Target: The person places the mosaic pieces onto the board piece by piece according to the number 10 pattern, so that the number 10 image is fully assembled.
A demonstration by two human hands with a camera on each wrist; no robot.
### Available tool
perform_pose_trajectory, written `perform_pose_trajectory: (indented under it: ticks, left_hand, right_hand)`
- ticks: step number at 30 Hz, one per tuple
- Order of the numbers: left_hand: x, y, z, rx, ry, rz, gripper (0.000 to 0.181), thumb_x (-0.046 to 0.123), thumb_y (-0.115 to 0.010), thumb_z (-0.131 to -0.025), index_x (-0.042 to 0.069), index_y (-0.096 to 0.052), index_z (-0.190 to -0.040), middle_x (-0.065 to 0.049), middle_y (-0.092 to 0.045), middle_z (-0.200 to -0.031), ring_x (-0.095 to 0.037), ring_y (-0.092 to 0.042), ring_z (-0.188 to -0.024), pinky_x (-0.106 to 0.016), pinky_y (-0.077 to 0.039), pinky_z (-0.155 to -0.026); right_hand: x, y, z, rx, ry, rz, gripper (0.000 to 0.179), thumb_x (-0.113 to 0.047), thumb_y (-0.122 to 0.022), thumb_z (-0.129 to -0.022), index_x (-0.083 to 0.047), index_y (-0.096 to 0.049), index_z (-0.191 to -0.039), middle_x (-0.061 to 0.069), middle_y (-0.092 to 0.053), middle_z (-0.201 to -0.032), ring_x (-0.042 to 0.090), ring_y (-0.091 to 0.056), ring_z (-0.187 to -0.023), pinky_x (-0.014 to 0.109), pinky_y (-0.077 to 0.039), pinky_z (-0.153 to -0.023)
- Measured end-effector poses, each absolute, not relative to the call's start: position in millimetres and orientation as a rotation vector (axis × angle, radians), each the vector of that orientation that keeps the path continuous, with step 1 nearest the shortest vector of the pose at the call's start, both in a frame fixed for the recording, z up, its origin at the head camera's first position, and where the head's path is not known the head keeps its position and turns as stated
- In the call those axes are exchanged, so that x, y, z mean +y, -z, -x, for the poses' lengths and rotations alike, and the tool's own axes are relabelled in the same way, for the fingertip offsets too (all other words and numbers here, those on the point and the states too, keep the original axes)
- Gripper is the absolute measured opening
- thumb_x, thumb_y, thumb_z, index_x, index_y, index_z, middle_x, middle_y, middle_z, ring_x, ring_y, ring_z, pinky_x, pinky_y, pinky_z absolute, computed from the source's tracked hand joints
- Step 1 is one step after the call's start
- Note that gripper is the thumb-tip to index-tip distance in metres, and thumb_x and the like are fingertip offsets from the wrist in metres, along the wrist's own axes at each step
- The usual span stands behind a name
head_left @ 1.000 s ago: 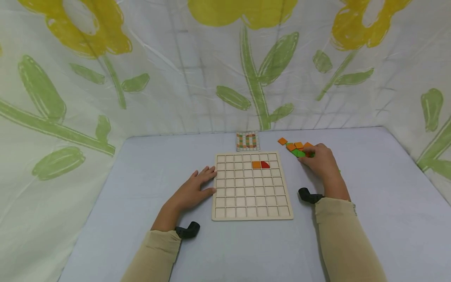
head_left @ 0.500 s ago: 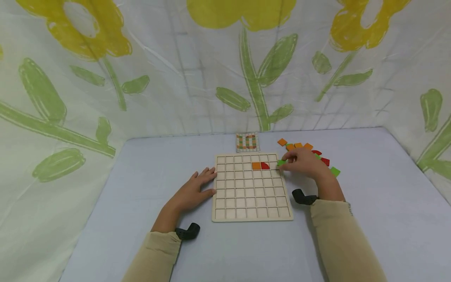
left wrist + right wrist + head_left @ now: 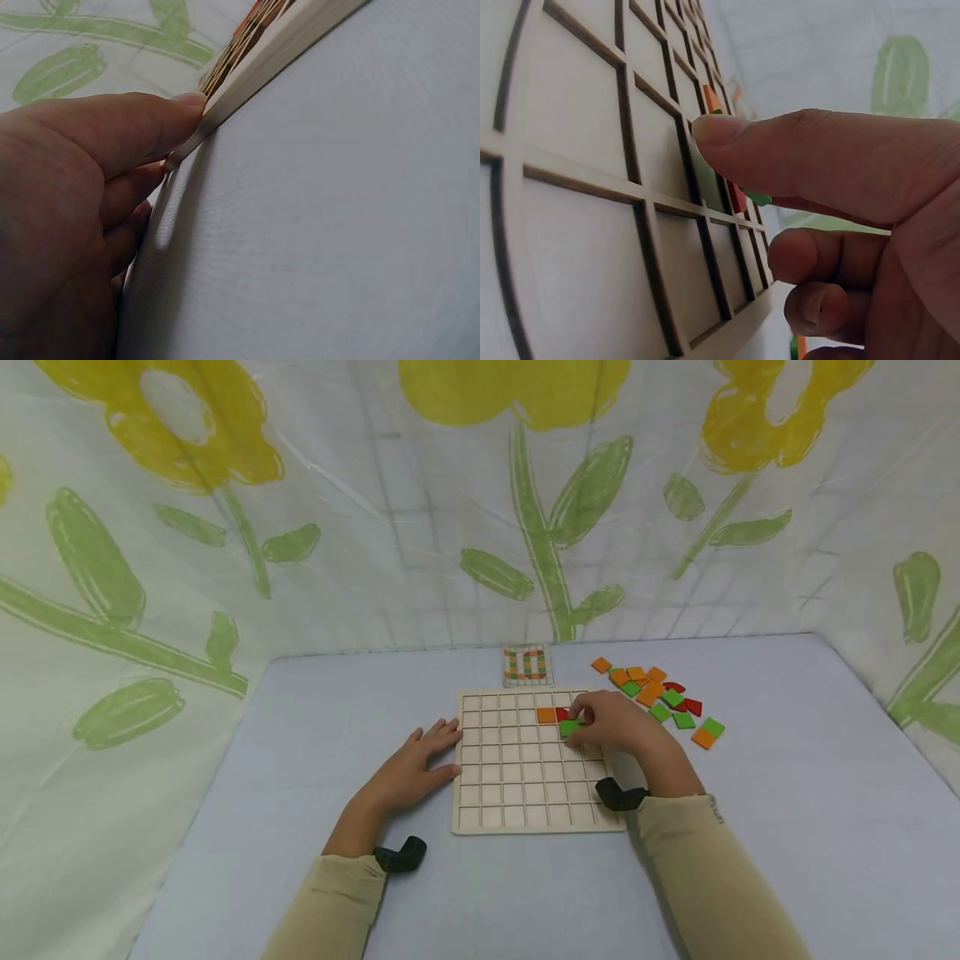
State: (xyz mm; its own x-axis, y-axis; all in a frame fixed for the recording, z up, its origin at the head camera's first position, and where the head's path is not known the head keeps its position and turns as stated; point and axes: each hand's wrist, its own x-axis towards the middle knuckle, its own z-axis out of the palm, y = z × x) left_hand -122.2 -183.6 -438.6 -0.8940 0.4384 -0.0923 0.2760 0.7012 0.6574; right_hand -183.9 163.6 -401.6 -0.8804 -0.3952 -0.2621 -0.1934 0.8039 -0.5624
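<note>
A pale wooden grid board (image 3: 501, 794) lies on the table in the head view. Over its upper right part, my right hand (image 3: 618, 724) pinches a green square tile (image 3: 569, 728) between thumb and fingers. This tile is just below a red quarter-round tile (image 3: 562, 714), which is partly covered by the fingers. Left of the red one, an orange square tile (image 3: 546, 716) sits in a grid cell. My left hand (image 3: 405, 772) rests beside the board with fingers spread; in the left wrist view its thumb (image 3: 161, 124) touches the board's edge.
A small pattern card (image 3: 527, 665) lies behind the board. To the right is a loose pile of orange (image 3: 650, 693), green (image 3: 683, 721) and red (image 3: 693, 707) tiles, some overlapping. A flower-printed cloth (image 3: 337, 568) hangs behind the table.
My right hand has taken a green tile from the pile and carried it left, over the board below the red tile. The left hand has stayed at the board's edge.
</note>
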Motion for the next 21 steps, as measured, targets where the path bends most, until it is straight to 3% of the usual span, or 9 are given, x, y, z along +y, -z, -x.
perform_pose_trajectory:
  ticks: [6, 21]
  left_hand:
    - [-183.9, 439.2, 122.6, 2.667, -0.973, -0.583, 0.061, 0.034, -0.063, -0.097, 0.016, -0.041, -0.151, 0.006, -0.027, -0.161, -0.017, -0.017, -0.152, -0.043, -0.005, -0.127]
    - [-183.4, 438.5, 123.2, 2.663, -0.963, -0.594, 0.062, 0.033, -0.063, -0.097, 0.014, -0.040, -0.151, 0.004, -0.027, -0.161, -0.018, -0.016, -0.152, -0.043, -0.005, -0.127]
  right_hand:
    - [162.0, 399.5, 182.2, 2.630, 0.749, 0.455, 0.032, -0.029, -0.078, -0.083, -0.014, -0.068, -0.108, 0.005, -0.063, -0.092, 0.021, -0.055, -0.082, 0.035, -0.049, -0.072]
    - [164.3, 401.1, 182.7, 2.628, 0.763, 0.417, 0.026, -0.027, -0.077, -0.083, -0.013, -0.070, -0.104, 0.004, -0.064, -0.091, 0.021, -0.055, -0.082, 0.033, -0.049, -0.071]
